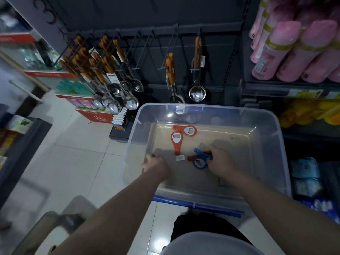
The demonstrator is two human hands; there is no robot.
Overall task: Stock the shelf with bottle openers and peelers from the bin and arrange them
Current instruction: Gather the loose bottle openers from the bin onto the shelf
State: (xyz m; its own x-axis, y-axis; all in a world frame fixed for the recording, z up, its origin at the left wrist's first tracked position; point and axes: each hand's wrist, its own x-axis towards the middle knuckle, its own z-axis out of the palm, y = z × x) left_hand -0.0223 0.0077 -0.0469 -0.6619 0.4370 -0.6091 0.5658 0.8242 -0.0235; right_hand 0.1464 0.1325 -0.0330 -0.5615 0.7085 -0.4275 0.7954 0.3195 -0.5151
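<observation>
Right hand (219,161) pinches a bunch of blue and orange bottle openers (200,159) on the floor of the clear bin (272,144); left hand (156,162) curls near the bin's left wall, its grip unclear. Two loose orange openers (177,142) lie ahead, mid-floor. Ladles (197,92) hang beyond the far rim

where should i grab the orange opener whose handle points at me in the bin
Pinch the orange opener by its narrow handle, the end nearest you, with fingers coming straight down across its width. It lies flat on the bin floor, wide ringed head at the far end, with bare floor on both sides.
</observation>
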